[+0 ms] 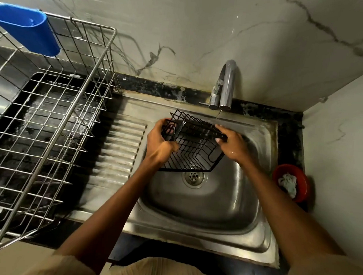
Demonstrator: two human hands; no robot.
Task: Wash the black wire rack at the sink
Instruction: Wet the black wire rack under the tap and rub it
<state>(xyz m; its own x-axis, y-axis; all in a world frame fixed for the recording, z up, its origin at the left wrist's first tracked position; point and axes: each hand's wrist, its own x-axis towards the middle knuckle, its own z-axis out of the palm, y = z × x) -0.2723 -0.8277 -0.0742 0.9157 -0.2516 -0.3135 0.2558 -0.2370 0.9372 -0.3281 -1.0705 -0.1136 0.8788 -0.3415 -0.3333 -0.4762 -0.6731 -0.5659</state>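
Observation:
The black wire rack is held above the steel sink, just below the tap. A thin stream of water drops from the spout onto the rack's far edge. My left hand grips the rack's left side, fingers curled through the wires. On the right side, my right hand holds the rack's rim, with its thumb on the upper edge. The rack tilts, its near corner hanging over the drain.
A large steel dish rack stands on the black counter at the left, with a blue cup holder hung on its back rim. The sink's ribbed drainboard lies between. A red bowl holding a cloth sits in the right corner.

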